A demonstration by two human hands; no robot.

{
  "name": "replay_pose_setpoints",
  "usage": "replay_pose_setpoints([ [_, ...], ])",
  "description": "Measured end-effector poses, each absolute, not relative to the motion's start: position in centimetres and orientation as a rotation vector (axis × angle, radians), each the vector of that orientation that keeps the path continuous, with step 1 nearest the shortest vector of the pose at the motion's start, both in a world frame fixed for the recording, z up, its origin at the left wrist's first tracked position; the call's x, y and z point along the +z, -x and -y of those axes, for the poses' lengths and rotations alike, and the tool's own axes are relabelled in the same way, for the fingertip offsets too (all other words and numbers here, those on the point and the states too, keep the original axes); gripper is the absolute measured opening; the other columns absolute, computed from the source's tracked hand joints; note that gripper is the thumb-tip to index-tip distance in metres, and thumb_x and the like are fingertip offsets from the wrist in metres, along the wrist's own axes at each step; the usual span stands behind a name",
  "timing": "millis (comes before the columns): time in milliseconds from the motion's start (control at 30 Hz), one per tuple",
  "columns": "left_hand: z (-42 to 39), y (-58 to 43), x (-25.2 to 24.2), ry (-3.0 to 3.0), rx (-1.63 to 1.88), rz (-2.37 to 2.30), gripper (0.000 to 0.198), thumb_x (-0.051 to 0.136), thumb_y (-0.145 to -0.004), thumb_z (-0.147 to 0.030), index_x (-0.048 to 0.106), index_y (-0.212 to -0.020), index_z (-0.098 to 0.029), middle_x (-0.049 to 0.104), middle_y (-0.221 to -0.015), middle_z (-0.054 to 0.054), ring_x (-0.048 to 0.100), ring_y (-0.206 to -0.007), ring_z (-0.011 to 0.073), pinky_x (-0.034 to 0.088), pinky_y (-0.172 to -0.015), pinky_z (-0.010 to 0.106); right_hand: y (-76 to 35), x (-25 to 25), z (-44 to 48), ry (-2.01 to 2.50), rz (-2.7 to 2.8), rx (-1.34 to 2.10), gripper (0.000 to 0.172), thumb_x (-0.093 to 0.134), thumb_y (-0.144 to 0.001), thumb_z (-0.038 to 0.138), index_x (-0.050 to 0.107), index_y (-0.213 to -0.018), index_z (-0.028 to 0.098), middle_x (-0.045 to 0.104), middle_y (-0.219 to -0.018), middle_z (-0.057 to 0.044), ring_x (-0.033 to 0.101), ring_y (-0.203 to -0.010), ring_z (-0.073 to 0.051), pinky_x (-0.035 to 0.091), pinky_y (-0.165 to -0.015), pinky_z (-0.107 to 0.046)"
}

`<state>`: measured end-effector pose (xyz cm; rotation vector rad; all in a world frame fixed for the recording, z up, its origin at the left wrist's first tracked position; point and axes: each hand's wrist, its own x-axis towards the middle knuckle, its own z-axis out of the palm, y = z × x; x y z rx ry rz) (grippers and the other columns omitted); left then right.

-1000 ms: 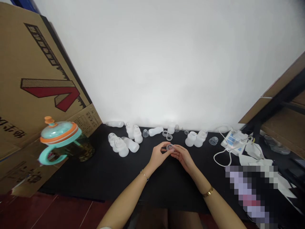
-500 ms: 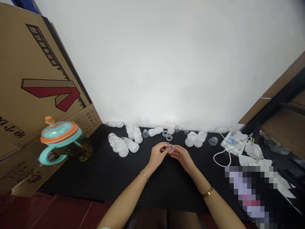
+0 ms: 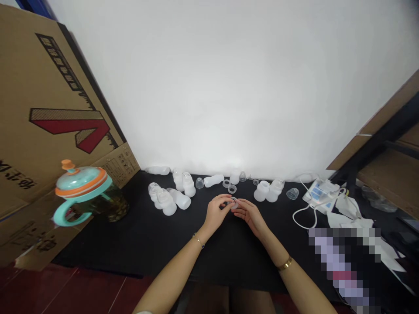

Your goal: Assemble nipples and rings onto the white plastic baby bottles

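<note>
Between the fingertips of both hands is a small translucent bottle ring [image 3: 234, 203], held just above the black table. My left hand [image 3: 217, 213] pinches it from the left with thumb and forefinger. From the right, my right hand [image 3: 250, 214] grips the same piece, its other fingers curled below. Beyond my fingers, two more rings lie flat, the nearer one a clear ring [image 3: 232, 189]. Behind them a white bottle [image 3: 235, 176] stands by the wall near a clear nipple [image 3: 242, 176]. Another white bottle [image 3: 214, 180] lies on its side, next to a clear dome cap [image 3: 199, 183].
White baby bottles [image 3: 168, 205] cluster at the left, and an open-necked bottle [image 3: 262, 191] stands at the right near a clear cap [image 3: 292, 193]. A teal-handled jug [image 3: 81, 196] is at far left by a cardboard box [image 3: 59, 87]. A white cable [image 3: 303, 222] and papers lie right.
The hands stay almost in place, both still on the ring, which has shifted or tilted very slightly. The other things have not moved.
</note>
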<state>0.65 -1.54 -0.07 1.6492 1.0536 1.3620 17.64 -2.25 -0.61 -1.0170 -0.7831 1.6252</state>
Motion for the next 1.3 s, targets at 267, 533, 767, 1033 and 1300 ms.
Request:
replay_pose_setpoints([
  [267, 1.31, -0.60, -0.51, -1.770, 1.379, -1.080, 0.011, 0.068, -0.087, -0.027, 0.078, -0.090, -0.023, 0.072, -0.114, 0.008, 0.069, -0.097, 0.0209, 0.057, -0.074, 0.030, -17.65, -0.65, 2.17, 1.031, 0.803, 1.611, 0.032, 0.083, -0.074, 0.038, 0.070, -0.095, 0.018, 0.076, -0.085, -0.005, 0.075, -0.073, -0.019, 0.060, -0.065, -0.024],
  [533, 1.20, -0.54, -0.50, -1.727, 1.379, -1.065, 0.014, 0.068, -0.087, -0.031, 0.078, -0.092, -0.022, 0.072, -0.113, 0.008, 0.070, -0.095, 0.0206, 0.057, -0.072, 0.029, -17.61, -0.57, 2.41, 1.095, 0.935, 1.492, 0.043, 0.082, -0.072, 0.039, 0.062, -0.106, 0.023, 0.075, -0.086, -0.002, 0.074, -0.071, -0.018, 0.056, -0.060, -0.024],
  [767, 1.33, -0.50, -0.04, -1.652, 1.385, -1.049, 0.015, 0.067, -0.087, -0.033, 0.076, -0.090, -0.021, 0.072, -0.109, 0.008, 0.070, -0.094, 0.0204, 0.057, -0.072, 0.028, -17.40, -0.37, 2.60, 1.102, 1.062, 1.467, 0.049, 0.081, -0.070, 0.040, 0.065, -0.113, 0.023, 0.074, -0.094, -0.004, 0.071, -0.075, -0.018, 0.054, -0.060, -0.025],
  [1033, 1.38, -0.60, -0.08, -1.688, 1.363, -1.080, 0.012, 0.068, -0.086, -0.030, 0.076, -0.089, -0.021, 0.075, -0.095, 0.005, 0.069, -0.088, 0.0189, 0.056, -0.073, 0.027, -17.37, -0.93, 2.28, 1.105, 1.213, 1.389, 0.056, 0.086, -0.063, 0.037, 0.067, -0.115, 0.024, 0.072, -0.104, -0.005, 0.069, -0.075, -0.018, 0.054, -0.057, -0.026],
  [1300, 1.31, -0.53, 0.14, -1.558, 1.331, -1.109, 0.015, 0.068, -0.084, -0.032, 0.075, -0.089, -0.020, 0.075, -0.093, 0.005, 0.070, -0.087, 0.0195, 0.054, -0.071, 0.027, -17.25, -1.25, 2.32, 1.073, 1.272, 1.346, 0.056, 0.086, -0.063, 0.034, 0.068, -0.115, 0.024, 0.069, -0.113, -0.005, 0.065, -0.072, -0.015, 0.053, -0.056, -0.026],
])
